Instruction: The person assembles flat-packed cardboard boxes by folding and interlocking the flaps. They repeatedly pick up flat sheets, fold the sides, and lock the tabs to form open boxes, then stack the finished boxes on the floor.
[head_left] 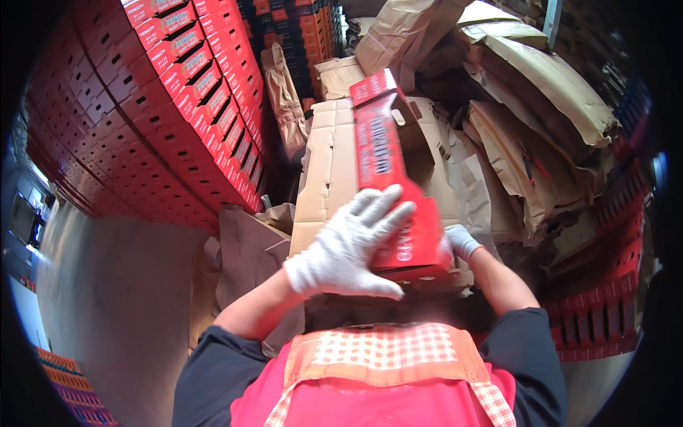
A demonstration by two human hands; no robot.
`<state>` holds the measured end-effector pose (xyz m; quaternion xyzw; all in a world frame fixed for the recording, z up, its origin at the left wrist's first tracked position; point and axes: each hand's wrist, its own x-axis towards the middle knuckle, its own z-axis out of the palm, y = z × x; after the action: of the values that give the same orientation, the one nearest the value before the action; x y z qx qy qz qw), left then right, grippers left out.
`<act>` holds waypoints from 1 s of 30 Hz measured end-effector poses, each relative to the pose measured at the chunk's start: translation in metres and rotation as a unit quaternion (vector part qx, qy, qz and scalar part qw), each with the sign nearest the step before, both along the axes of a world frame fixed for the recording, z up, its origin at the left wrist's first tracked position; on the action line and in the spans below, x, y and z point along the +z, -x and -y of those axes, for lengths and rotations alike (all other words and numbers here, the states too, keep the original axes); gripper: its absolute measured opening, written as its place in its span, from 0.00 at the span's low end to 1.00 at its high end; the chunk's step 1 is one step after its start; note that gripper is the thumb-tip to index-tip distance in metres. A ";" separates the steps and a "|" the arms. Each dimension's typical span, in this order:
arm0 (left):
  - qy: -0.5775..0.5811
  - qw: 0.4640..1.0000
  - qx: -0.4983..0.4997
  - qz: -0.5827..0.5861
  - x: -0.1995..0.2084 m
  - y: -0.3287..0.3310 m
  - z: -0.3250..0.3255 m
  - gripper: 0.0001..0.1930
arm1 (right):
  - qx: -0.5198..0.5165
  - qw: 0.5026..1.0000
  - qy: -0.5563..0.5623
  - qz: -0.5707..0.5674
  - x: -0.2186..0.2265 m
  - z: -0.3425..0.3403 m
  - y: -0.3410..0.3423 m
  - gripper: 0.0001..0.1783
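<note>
A red flattened cardboard box point(388, 164) with white lettering stands tilted in front of my chest, its brown inside showing on the right. My left hand point(352, 245), in a white knitted glove, lies flat with spread fingers against the box's lower red face. My right hand point(461, 240), also gloved, grips the box's lower right edge. Both hands hold the box above a stack of flat brown cardboard sheets point(327, 171).
A tall wall of stacked red boxes point(163, 107) fills the left side. Crumpled brown paper and cardboard point(541, 107) pile up at the right and back. More red boxes point(605, 306) stand at the right. Grey concrete floor point(121, 299) lies at lower left.
</note>
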<state>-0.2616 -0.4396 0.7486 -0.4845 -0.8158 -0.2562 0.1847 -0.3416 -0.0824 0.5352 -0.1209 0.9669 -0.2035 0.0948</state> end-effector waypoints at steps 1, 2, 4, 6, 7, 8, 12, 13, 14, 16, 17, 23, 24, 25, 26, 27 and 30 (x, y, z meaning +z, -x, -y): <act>0.007 1.000 -0.020 -0.014 0.002 0.003 -0.024 0.50 | -0.091 0.995 0.013 0.032 -0.010 0.001 0.002 0.16; -0.021 1.000 -0.020 -0.012 0.005 0.008 -0.039 0.48 | -0.118 0.971 0.209 -0.005 -0.004 -0.005 0.004 0.14; -0.085 0.995 -0.028 -0.036 0.002 0.010 -0.071 0.44 | -0.195 0.877 0.435 -0.060 0.043 -0.017 0.003 0.12; -0.146 0.984 -0.046 -0.087 -0.005 0.011 -0.102 0.41 | -0.140 0.813 0.519 -0.225 0.124 -0.021 -0.007 0.10; -0.177 0.979 -0.046 -0.090 -0.009 0.013 -0.114 0.40 | -0.115 0.771 0.574 -0.251 0.164 -0.018 -0.019 0.10; -0.201 0.975 -0.047 -0.081 -0.013 0.014 -0.125 0.45 | -0.093 0.747 0.576 -0.319 0.194 -0.007 -0.036 0.11; -0.314 0.941 -0.060 -0.110 -0.029 0.021 -0.151 0.66 | 0.030 0.924 0.207 -0.321 0.266 0.048 -0.086 0.17; -0.346 0.932 -0.050 -0.090 -0.033 0.019 -0.154 0.66 | 0.082 0.946 0.020 -0.314 0.276 0.057 -0.089 0.21; -0.386 0.919 -0.034 -0.070 -0.038 0.017 -0.157 0.67 | 0.053 0.953 0.057 -0.291 0.280 0.067 -0.086 0.25; -0.406 0.914 0.013 0.002 -0.046 0.009 -0.160 0.74 | -0.036 0.983 0.152 -0.098 0.287 0.073 -0.079 0.19; -0.391 0.917 0.017 0.077 -0.050 0.006 -0.161 0.75 | -0.090 0.985 0.140 -0.043 0.290 0.074 -0.072 0.18; -0.364 0.880 -0.050 0.302 -0.068 -0.005 -0.164 0.64 | 0.173 0.957 -0.004 -0.231 0.275 0.090 -0.043 0.09; -0.350 0.870 -0.093 0.334 -0.070 -0.005 -0.164 0.56 | 0.226 0.937 -0.021 -0.266 0.270 0.100 -0.038 0.06; -0.329 0.874 -0.096 0.344 -0.071 -0.006 -0.163 0.55 | 0.243 0.928 -0.019 -0.282 0.266 0.110 -0.036 0.06; -0.309 0.879 -0.098 0.349 -0.072 -0.007 -0.161 0.54 | 0.237 0.936 -0.043 -0.255 0.264 0.122 -0.033 0.08; -0.275 0.887 -0.083 0.361 -0.074 -0.007 -0.156 0.53 | 0.249 0.931 -0.048 -0.263 0.264 0.134 -0.031 0.10; -0.395 0.893 -0.034 0.214 -0.077 -0.006 -0.125 0.46 | 0.236 0.944 0.040 -0.226 0.268 0.176 -0.026 0.11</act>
<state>-0.2560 -0.3141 0.6714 -0.3323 -0.6499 -0.6613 0.1728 -0.3159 -0.2584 0.8028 -0.3920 0.8979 -0.1809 -0.0861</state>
